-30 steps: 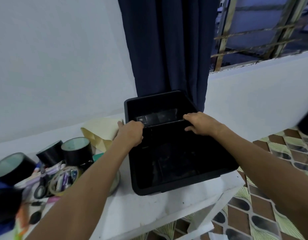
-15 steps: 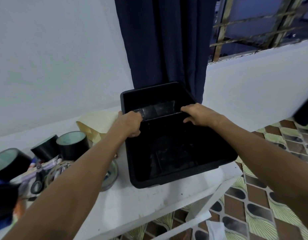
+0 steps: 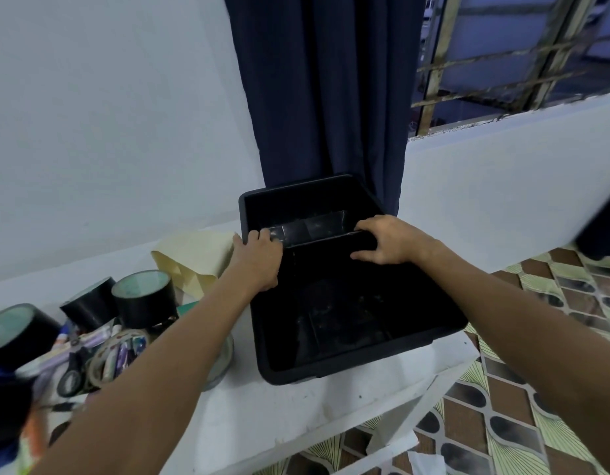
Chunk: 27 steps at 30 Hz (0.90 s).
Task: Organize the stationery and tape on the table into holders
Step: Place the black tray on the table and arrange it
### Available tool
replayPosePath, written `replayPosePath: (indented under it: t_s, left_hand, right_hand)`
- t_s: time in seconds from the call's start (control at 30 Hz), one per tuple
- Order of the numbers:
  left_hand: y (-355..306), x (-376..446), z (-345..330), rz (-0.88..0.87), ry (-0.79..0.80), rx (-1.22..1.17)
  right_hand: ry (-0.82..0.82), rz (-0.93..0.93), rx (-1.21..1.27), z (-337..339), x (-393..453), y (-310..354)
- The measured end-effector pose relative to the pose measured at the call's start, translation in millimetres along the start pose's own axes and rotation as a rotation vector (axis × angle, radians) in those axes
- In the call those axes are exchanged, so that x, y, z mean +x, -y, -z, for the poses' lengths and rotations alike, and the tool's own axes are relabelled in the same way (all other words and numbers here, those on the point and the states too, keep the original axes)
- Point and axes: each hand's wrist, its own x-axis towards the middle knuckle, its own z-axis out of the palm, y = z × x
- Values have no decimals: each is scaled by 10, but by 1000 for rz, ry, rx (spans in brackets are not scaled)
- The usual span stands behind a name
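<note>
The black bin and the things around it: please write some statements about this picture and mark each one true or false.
1. Both hands are on the divider inside the black bin. True: the left hand and the right hand grip the divider at its two ends.
2. The bin is full of pens. False: no pens show in it.
3. Black tape rolls stand on the table to the left of the bin. True.
4. The scissors lie inside the bin. False: they lie in the pile left of it.
5. A dark curtain hangs behind the bin. True.
</note>
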Motion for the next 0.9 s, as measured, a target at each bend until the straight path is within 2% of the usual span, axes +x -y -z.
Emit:
replayPosePath:
  t_s: [0.1,0.33,0.47,0.6,0.7,0.77,0.9]
  left_hand:
    - [2,-36,-77,2,-48,-59]
    - [104,-125,-3,1,-120,-217]
    - [143,-254,21,27,-139,-335]
    - [60,-481,55,199,-149,-471]
    - [-182,-853,160,322,-104,-471]
    - [-425,-1192,244,252,-102,-436]
    - [-944,-1765,359,-211,-6,-432]
  right_hand:
    - [-40,-20,53,3,-27,18]
    - [-35,-19,12,21,-55,62]
    - [-157,37,21,16,-95,88]
    - [-195,-27,72,8,-127,72]
    - [-158,-130,73,21,-194,68]
    - [-138,-161,-1,0,-280,45]
    - [-198,-279,-36,2,-576,-42]
